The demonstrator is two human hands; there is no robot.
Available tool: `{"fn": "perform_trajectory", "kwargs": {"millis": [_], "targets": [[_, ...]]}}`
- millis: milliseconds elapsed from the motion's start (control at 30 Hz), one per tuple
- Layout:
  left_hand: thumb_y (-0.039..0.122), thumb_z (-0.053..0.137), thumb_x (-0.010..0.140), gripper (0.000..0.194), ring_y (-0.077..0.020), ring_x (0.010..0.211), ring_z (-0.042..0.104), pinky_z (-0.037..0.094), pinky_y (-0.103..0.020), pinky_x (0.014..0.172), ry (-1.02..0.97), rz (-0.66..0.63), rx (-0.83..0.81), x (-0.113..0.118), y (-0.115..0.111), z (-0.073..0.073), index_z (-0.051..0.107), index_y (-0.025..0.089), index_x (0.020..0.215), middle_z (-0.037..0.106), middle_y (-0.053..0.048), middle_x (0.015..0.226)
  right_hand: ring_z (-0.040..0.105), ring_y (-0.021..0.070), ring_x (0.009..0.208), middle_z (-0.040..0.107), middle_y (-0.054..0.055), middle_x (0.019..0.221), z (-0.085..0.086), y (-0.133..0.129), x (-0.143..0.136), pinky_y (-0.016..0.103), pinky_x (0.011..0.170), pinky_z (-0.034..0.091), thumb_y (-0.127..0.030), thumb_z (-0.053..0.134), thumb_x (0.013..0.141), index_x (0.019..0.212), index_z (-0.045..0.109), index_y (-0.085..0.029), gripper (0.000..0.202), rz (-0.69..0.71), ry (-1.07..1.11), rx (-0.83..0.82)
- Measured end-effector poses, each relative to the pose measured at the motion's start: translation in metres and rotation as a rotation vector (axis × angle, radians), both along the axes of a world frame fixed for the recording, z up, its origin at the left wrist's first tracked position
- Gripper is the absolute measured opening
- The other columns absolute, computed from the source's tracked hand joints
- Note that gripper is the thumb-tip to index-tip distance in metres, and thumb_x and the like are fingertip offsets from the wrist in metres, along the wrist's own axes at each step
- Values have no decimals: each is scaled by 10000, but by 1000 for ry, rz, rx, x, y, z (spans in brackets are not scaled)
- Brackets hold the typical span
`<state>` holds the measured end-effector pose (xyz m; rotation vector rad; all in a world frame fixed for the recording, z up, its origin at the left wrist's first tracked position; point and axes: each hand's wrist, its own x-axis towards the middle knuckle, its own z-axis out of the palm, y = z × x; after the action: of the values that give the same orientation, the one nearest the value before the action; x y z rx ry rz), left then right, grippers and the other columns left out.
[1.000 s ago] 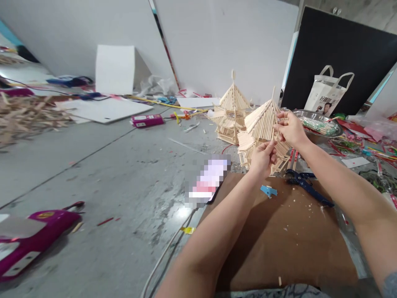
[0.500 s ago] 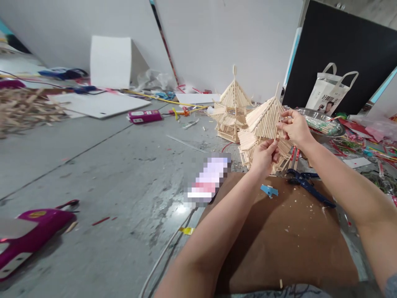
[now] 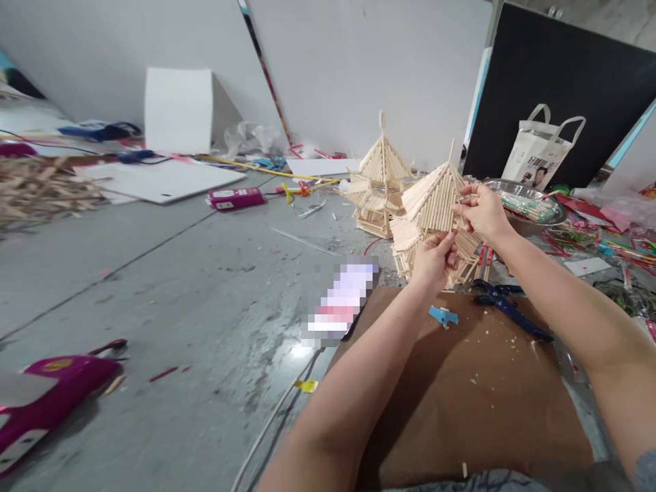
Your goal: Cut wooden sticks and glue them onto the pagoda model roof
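Bare from left hand (image 3: pixel 434 261) and right hand (image 3: pixel 482 213) up along both smooth forearms (image 3: pixel 556 294); clothed in a muted blue-grey fabric sleeve (image 3: pixel 646 470) and, lower down, grey cloth patterned with dark curving lines (image 3: pixel 474 481).

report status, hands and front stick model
Left hand and right hand pinching front stick model, right side. Spire pointing up. Pliers nearby, clear of hands.

"How does the pale wooden-stick pagoda model (image 3: pixel 435 210) look?"
"Steep pointed roof of close-laid sticks, thin spike on top, wider sloping tier below."
"Where?"
"Roughly upright by the brown board's (image 3: pixel 492 424) far edge, base partly hidden."
"And the slim pale wooden stick (image 3: pixel 452 220)?"
"At the roof's right edge; attached or loose, I can't tell."
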<state>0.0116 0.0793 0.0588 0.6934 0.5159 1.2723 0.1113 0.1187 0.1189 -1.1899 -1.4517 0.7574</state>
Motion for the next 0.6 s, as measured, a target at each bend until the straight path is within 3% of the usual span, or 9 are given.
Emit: {"fn": "perform_trajectory", "kwargs": {"millis": [400,600], "targets": [[331,738,597,317,-9,308,346,263,-166,349,36,23,14,0,3,-3,495,145,680,482,80,468,402,50,289,493,-85,542,-1,0,1,201,285,290,-128,644,680,782,400,-225,281,-10,-36,-3],[359,745,578,325,-10,315,359,251,-169,347,72,-6,75,-2,-5,-7,545,134,702,482,75,473,469,70,336,529,-56,571,4,-11,10,228,343,392,-243,651,703,778,456,-211,212,-13,-75,54]]}}
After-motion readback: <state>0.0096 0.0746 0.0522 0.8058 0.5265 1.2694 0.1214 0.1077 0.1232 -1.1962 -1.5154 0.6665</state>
